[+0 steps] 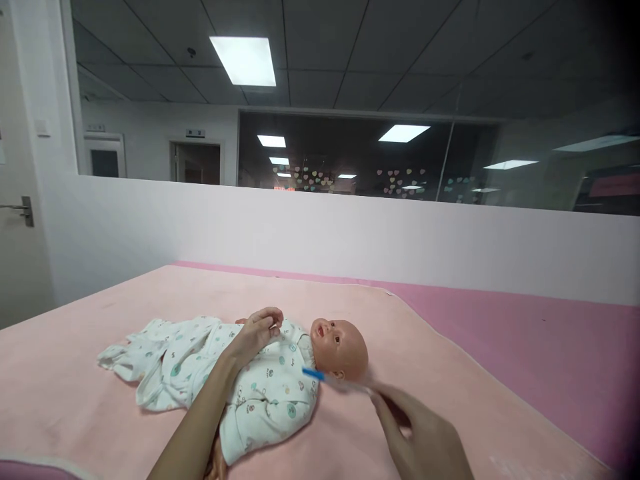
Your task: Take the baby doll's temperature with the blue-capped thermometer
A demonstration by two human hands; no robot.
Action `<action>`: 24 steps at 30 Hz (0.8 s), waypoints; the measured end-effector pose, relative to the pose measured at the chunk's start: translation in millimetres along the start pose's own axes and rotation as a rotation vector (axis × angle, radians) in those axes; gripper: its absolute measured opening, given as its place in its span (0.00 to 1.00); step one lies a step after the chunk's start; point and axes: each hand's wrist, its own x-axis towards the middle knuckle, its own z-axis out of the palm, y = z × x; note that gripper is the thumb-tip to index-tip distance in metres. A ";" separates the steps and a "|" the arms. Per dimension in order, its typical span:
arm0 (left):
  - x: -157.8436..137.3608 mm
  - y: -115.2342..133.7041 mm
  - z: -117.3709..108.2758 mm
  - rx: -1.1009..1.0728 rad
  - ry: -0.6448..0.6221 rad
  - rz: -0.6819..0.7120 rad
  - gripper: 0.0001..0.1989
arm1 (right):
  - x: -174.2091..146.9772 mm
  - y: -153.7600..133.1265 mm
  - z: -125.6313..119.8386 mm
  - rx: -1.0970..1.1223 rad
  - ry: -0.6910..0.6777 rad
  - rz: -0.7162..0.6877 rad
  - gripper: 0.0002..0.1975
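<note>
A baby doll (341,350) lies on its back, its head toward the right. It wears a white printed outfit (273,383) whose long lower part spreads out to the left. Over the doll's chest is my left hand (257,333), fingers loosely bent and slightly apart, with nothing visible in them. My right hand (417,427), at lower right, pinches a thin translucent stick with a blue end (314,374). That blue end points left, in front of the doll's neck and shoulder. Motion blurs the stick, so its exact kind and any contact with the doll are unclear.
Under the doll lies a pale pink blanket (120,300) with a white-edged border, over a darker pink surface (540,340). A low white wall (350,240) with windows above stands behind. At far left is a door (20,260) with a metal handle.
</note>
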 end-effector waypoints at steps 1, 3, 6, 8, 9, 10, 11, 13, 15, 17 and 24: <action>-1.9 1.3 -0.8 -0.054 0.039 0.034 0.14 | 14.9 -12.5 3.7 0.087 0.021 -0.005 0.13; -4.6 4.6 -1.9 -0.155 0.123 0.099 0.15 | 44.5 -34.4 20.2 0.289 0.031 -0.019 0.12; -5.3 8.1 -3.7 -0.266 0.188 0.141 0.14 | 80.6 -53.4 57.9 0.498 0.043 -0.019 0.11; -4.1 9.7 -4.6 -0.325 0.220 0.156 0.11 | 95.1 -56.7 83.2 0.587 0.021 -0.046 0.12; -3.1 10.4 -4.9 -0.351 0.241 0.163 0.08 | 99.1 -56.4 94.2 0.615 0.007 -0.062 0.13; -1.9 11.3 -5.2 -0.378 0.268 0.174 0.05 | 101.2 -55.3 103.7 0.637 -0.001 -0.068 0.13; -0.7 12.2 -5.4 -0.406 0.299 0.185 0.03 | 101.5 -53.7 111.6 0.654 -0.002 -0.066 0.13; 1.8 13.8 -5.6 -0.454 0.377 0.201 0.01 | 97.9 -50.4 122.6 0.672 0.024 -0.048 0.13; 3.8 14.8 -5.8 -0.460 0.450 0.195 0.01 | 91.3 -48.0 128.2 0.648 0.064 -0.066 0.13; 4.8 14.7 -6.2 -0.419 0.501 0.179 0.01 | 84.5 -47.1 130.4 0.595 0.097 -0.118 0.13; 3.4 12.5 -8.4 -0.335 0.499 0.213 0.03 | 76.0 -47.8 134.1 0.529 0.204 -0.181 0.13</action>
